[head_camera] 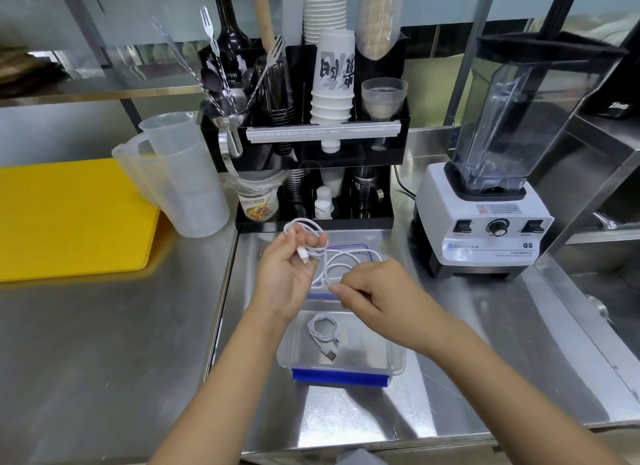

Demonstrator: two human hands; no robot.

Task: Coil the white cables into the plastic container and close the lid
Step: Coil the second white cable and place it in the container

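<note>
Nearest on the steel table [104, 343], the open plastic container [394, 360] holds one coiled white cable [323, 328]. Above it, the right hand [374, 295] pinches a second white cable [349, 255], whose loops the left hand [287, 267] grips. Just beyond lies the blue-rimmed lid [353, 246].

This was a commercial drinks kitchen, the sort found behind a café or tea-shop counter. The brushed stainless-steel worktop [104, 343] ran wall to wall. A black acrylic organiser [381, 153] held tall stacks of white paper cups [332, 97], a steel cup of long bar spoons and forks [225, 108], and clear plastic cups. Beside it stood a white-based blender with a clear jug [485, 222], translucent plastic measuring jugs [183, 184] and a yellow plastic cutting board [69, 219].
</note>
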